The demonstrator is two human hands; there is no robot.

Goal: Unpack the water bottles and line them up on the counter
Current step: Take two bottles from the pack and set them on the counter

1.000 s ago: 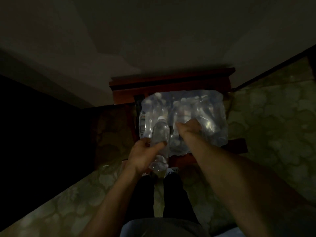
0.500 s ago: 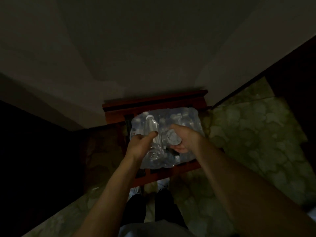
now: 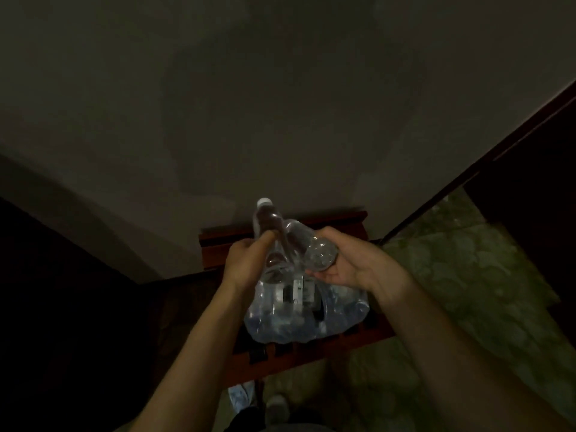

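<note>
Each hand grips one water bottle above the shrink-wrapped pack [image 3: 307,316]: left hand [image 3: 249,265] holds the upright bottle [image 3: 266,227], cap away; right hand [image 3: 349,263] holds the second bottle [image 3: 319,255] base-toward-camera.

head cam | looks steeply down, forward | close over both hands | single view

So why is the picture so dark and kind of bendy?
Head view: the room is dimly lit, so the left side goes almost black; the bottle in the left hand and the wrapped pack catch faint glints; the wide-angle lens curves the wall edges; the right hand looks slightly blurred.
</note>
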